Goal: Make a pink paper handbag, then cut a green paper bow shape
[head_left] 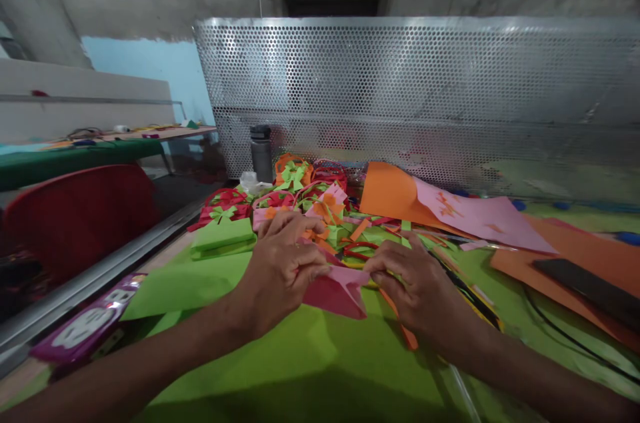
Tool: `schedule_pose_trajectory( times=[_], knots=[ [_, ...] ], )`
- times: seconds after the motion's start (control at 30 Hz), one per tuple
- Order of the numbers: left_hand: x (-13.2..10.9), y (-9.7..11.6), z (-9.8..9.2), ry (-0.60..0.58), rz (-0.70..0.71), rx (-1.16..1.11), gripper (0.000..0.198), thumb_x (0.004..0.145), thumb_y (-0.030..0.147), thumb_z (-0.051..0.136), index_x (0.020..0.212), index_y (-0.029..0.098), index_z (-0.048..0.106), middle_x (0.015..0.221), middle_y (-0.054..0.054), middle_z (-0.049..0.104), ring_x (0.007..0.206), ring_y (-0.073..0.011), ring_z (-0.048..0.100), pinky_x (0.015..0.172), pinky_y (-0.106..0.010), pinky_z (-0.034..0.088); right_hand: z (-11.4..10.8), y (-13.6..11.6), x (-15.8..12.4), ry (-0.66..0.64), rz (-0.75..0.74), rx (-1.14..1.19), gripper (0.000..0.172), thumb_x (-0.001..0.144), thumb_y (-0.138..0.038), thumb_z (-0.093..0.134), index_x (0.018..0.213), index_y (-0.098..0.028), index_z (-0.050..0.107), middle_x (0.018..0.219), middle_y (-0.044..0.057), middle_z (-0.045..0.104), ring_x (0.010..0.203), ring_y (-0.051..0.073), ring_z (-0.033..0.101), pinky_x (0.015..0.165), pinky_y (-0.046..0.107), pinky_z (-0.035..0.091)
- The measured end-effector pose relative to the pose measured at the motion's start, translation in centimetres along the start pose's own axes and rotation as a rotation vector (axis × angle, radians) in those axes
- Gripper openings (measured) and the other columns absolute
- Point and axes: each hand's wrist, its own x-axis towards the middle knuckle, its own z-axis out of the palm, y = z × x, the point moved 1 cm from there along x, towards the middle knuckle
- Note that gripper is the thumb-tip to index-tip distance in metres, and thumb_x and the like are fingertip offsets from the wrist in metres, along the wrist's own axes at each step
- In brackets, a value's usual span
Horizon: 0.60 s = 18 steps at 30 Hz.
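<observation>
A pink folded paper piece (336, 291), shaped like a small bag, is held up between both hands over the green table covering. My left hand (286, 276) pinches its upper left edge between thumb and fingers. At its upper right corner, my right hand (404, 275) has thumb and forefinger closed on the paper. Just behind the hands lie red-handled scissors (359, 250) among paper scraps. An orange paper strip (399, 320) lies under my right hand. Folded green paper (223, 238) rests left of my left hand.
Several small paper bags with bows (223, 208) stand at the back, near a dark bottle (261, 153). Orange sheets (389, 196), a pink sheet (475, 210) and a black phone-like slab (585, 286) lie right. A purple packet (90, 323) sits left. A perforated metal screen (400, 90) closes the back.
</observation>
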Motion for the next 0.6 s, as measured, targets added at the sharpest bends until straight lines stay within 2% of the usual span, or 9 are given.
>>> schedule_pose_trajectory(
  times=[0.27,0.43,0.5,0.6],
  knots=[
    [0.04,0.03,0.02,0.008,0.018,0.006,0.018,0.079,0.019,0.059,0.064,0.022,0.068,0.103,-0.004,0.061,0.099,-0.0234,0.047,0.084,-0.042,0.035,-0.08,-0.03,0.06,0.006,0.024,-0.003,0.018,0.083,-0.01,0.048,0.069,-0.02,0.051,0.068,-0.003,0.06,0.066,0.015,0.054,0.091,0.046,0.022],
    [-0.04,0.01,0.23,-0.008,-0.001,0.027,0.019,0.077,0.018,0.06,0.06,0.021,0.067,0.104,-0.004,0.061,0.099,-0.0239,0.047,0.082,-0.043,0.035,-0.24,0.24,0.1,-0.034,0.013,-0.019,0.021,0.084,-0.006,0.042,0.073,-0.02,0.053,0.071,0.0,0.061,0.069,0.017,0.054,0.079,0.04,0.032],
    [-0.06,0.12,0.4,-0.006,0.0,0.03,0.019,0.078,0.017,0.059,0.06,0.021,0.066,0.104,-0.004,0.06,0.099,-0.0238,0.047,0.082,-0.042,0.036,-0.23,0.18,0.05,-0.003,-0.007,-0.042,0.02,0.086,-0.007,0.041,0.078,-0.019,0.055,0.075,0.002,0.062,0.072,0.018,0.054,0.077,0.039,0.033],
    [-0.15,0.5,0.77,0.011,0.023,0.028,0.019,0.078,0.017,0.059,0.062,0.021,0.067,0.104,-0.004,0.06,0.1,-0.0238,0.047,0.084,-0.043,0.035,0.09,-0.42,-0.14,0.093,-0.107,-0.096,0.009,0.086,-0.014,0.049,0.087,-0.018,0.057,0.08,0.004,0.063,0.079,0.02,0.054,0.081,0.04,0.032]
  ],
)
